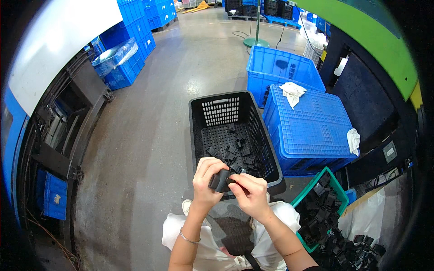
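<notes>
Above the near end of a black plastic crate (266, 149), my left hand (205, 180) grips a small black plastic part (219, 180), its fingers wrapped round the left side. My right hand (251, 192) pinches at the right side of the same part with thumb and forefinger. Whatever lies between those right fingertips is too small and dark to make out. Several similar black parts (233, 151) lie loose on the crate's perforated bottom, beyond my hands.
Right of the crate stands a blue lidded bin (316, 122) with white cloths (293, 92) on it. A green crate (326, 174) of black parts sits at the lower right, beside a heap of parts (357, 253). Machines flank both sides; blue bins (122, 70) stand at far left.
</notes>
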`<state>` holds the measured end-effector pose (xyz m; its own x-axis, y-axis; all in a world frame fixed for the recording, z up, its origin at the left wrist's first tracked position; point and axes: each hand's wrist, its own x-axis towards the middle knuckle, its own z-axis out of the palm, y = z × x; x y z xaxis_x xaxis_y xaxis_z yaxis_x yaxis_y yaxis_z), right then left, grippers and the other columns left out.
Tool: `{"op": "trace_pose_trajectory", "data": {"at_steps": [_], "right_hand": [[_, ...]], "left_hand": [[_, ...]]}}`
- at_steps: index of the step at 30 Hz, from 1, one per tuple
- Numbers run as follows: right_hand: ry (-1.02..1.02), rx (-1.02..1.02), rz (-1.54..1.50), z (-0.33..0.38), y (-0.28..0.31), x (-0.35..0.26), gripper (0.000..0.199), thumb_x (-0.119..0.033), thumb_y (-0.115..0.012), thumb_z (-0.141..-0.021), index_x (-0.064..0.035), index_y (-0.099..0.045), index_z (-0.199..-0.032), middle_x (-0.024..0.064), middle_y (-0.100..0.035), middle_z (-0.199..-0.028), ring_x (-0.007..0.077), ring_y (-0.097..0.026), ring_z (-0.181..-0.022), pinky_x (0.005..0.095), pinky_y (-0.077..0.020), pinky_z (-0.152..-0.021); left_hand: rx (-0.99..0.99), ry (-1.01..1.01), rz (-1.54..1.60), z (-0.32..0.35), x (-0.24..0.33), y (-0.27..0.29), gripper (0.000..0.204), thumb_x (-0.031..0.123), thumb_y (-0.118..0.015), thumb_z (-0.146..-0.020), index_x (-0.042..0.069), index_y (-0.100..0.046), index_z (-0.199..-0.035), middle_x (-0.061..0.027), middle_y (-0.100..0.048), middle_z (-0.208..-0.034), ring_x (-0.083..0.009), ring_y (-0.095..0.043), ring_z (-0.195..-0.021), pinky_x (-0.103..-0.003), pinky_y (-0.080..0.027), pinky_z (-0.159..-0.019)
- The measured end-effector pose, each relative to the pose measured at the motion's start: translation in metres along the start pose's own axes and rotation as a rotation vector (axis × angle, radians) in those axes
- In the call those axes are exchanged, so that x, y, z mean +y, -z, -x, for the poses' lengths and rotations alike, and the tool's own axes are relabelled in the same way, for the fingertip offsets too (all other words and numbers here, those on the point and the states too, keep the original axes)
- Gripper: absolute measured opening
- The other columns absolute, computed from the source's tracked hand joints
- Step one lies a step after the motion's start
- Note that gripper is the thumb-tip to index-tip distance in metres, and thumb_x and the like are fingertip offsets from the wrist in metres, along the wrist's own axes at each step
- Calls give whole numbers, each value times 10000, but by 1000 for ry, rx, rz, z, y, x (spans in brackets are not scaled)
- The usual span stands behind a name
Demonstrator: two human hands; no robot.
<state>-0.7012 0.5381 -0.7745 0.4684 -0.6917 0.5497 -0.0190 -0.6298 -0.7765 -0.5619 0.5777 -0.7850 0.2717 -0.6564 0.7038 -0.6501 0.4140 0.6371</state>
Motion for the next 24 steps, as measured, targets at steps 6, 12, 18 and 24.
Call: {"op": "trace_pose_trajectory", "data": {"at_steps": [6, 12, 18, 24], "right_hand": [[-142, 199, -48, -1, 0, 8, 127, -69, -642, -841, 52, -638, -881, 123, -605, -680, 168, -561, -525, 267, -428, -488], [63, 23, 8, -4, 5, 8, 137, -66, -639, -815, 42, -650, -900, 125, -601, -684, 211, -557, -505, 300, -423, -474], [128, -84, 48, -7, 14, 13, 152, -61, -647, -795, 42, -653, -907, 107, -549, -628, 193, -500, -469, 299, -369, -444], [27, -54, 22, -3, 10, 10, 131, -72, -646, -820, 29, -658, -901, 112, -595, -667, 194, -541, -486, 290, -411, -463]], "left_hand": [[-52, -128, -97, 0, 3, -6, 248, 23, -688, -634, 45, -621, -872, -95, -581, -908, -300, -562, -860, -389, -478, -751], [-9, 16, 9, 1, -3, -8, 257, 24, -705, -618, 49, -602, -852, -98, -580, -887, -295, -563, -855, -378, -478, -749], [-22, 19, 10, 0, -3, -7, 244, 34, -697, -626, 48, -589, -845, -96, -581, -857, -278, -572, -824, -362, -480, -735], [-27, -4, -41, -1, -2, -6, 226, 28, -686, -637, 45, -586, -838, -102, -580, -837, -273, -577, -808, -358, -479, -734]]}}
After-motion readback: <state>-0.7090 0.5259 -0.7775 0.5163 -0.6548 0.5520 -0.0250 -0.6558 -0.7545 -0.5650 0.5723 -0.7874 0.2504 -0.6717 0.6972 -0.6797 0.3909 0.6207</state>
